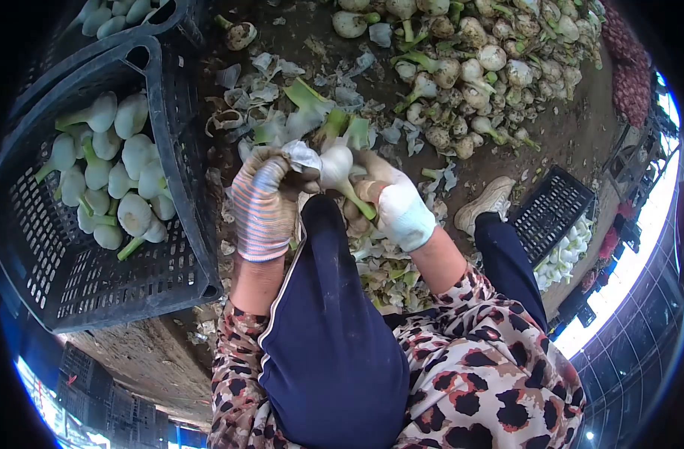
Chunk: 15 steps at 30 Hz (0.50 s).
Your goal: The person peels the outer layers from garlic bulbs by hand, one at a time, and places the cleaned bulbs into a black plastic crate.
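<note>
Between my two gloved hands is a white garlic bulb [336, 166] with a short green stem pointing down to the right. My left hand [271, 194], in a striped glove, pinches a loose piece of papery skin [303, 155] at the bulb's left side. On the right, my right hand [394, 198], in a white and tan glove, has its fingers closed round the bulb's right side and stem. Peeled skins [304, 112] lie on the ground just beyond the hands.
A black crate [161, 112] with cleaned bulbs [136, 157] stands at the left, another behind it. Unpeeled bulbs [491, 58] are heaped at the upper right. A small black crate [553, 213] lies at the right beside white bulbs [566, 258], near a shoe [488, 202].
</note>
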### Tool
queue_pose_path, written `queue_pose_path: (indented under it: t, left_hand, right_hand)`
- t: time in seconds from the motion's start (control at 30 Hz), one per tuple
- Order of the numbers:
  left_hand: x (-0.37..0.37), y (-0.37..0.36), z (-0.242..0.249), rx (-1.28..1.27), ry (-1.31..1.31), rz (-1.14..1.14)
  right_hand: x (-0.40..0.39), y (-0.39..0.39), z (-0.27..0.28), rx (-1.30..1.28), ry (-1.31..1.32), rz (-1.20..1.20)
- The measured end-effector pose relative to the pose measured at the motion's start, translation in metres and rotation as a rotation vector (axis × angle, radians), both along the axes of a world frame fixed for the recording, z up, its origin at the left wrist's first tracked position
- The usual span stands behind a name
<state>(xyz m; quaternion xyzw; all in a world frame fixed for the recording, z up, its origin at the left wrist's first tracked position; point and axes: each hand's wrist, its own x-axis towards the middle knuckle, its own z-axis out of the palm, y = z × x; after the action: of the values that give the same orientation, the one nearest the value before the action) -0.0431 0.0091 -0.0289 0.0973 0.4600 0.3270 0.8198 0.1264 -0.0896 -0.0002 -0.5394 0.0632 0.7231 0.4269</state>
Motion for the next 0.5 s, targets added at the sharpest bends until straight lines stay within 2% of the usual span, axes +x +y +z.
queue_pose_path:
  t: [0.03,0.07,0.1,0.13,0.17,0.23,0.27,0.33,0.37,0.43,0.47,0.5]
  left_hand:
    - [-0.001,0.001,-0.008,0.0,0.0,0.001]
    - [-0.002,0.006,-0.02,-0.03,-0.031,0.089]
    - [-0.006,0.01,-0.032,-0.061,-0.062,0.176]
    - [-0.02,0.015,-0.048,-0.146,-0.082,0.268]
    - [-0.022,0.023,-0.05,-0.261,0.011,0.411]
    - [-0.023,0.024,-0.058,-0.046,0.023,0.384]
    - [-0.016,0.024,-0.044,-0.04,0.019,0.385]
    - [0.006,0.009,0.004,0.101,-0.103,0.03]
    - [0.01,0.0,0.011,0.099,-0.099,0.031]
    - [0.016,-0.009,0.019,0.375,0.189,-0.443]
    - [0.012,-0.002,0.015,0.5,0.293,-0.502]
    - [0.011,-0.004,0.004,0.281,0.146,-0.333]
  right_hand:
    - [-0.001,-0.003,-0.002,0.024,0.064,-0.046]
    - [0.001,-0.005,-0.002,0.021,0.065,-0.045]
    - [0.004,-0.01,0.0,0.059,0.172,-0.083]
    - [0.007,-0.014,0.001,0.099,0.277,-0.121]
    - [0.009,-0.016,0.001,0.1,0.274,-0.121]
    - [0.01,-0.017,0.001,0.167,0.358,-0.263]
    - [0.009,-0.015,0.004,0.147,0.263,-0.256]
    - [0.009,-0.012,0.002,0.132,0.167,-0.217]
    - [0.007,-0.011,0.001,0.118,0.074,-0.176]
    - [0.006,-0.011,0.001,0.133,0.067,-0.149]
    - [0.009,-0.014,0.0,0.152,0.209,-0.16]
    - [0.01,-0.017,-0.003,0.172,0.35,-0.17]
